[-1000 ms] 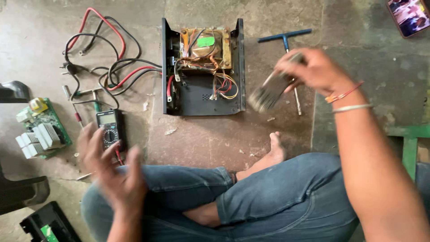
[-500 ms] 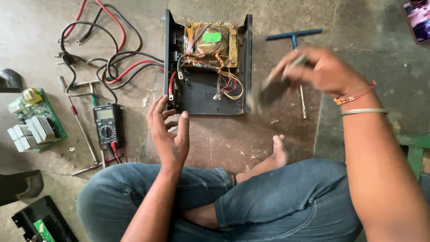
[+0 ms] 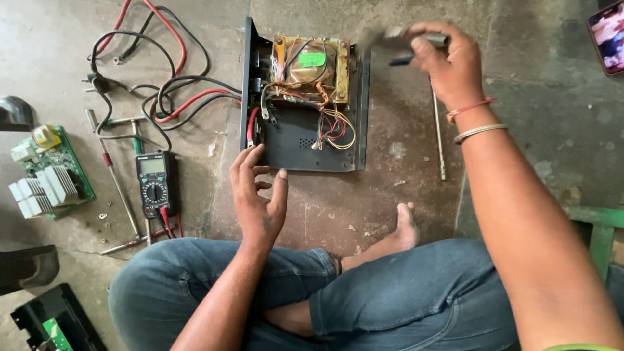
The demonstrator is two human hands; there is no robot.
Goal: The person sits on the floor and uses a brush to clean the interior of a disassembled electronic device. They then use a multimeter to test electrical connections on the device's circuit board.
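An opened black metal case (image 3: pixel 305 146) lies on the concrete floor, with a copper-wound transformer (image 3: pixel 311 68) and loose coloured wires inside. My right hand (image 3: pixel 445 62) holds a paintbrush (image 3: pixel 390 38), blurred by motion, above the case's far right corner. My left hand (image 3: pixel 259 195) hovers with fingers spread just in front of the case's near left corner, holding nothing. A black multimeter (image 3: pixel 155 182) with red and black leads rests to the left of that hand.
Red and black cables (image 3: pixel 162 84) coil at the upper left. A green circuit board (image 3: pixel 45 172) with white heat sinks lies at the far left. A long T-handle tool (image 3: pixel 439 130) lies right of the case. My crossed legs in jeans (image 3: pixel 364 292) fill the foreground; a phone (image 3: pixel 608 36) sits top right.
My left hand has left the multimeter and moved right to the case's near corner. My right hand has carried the brush from the right of the case up over its far right corner.
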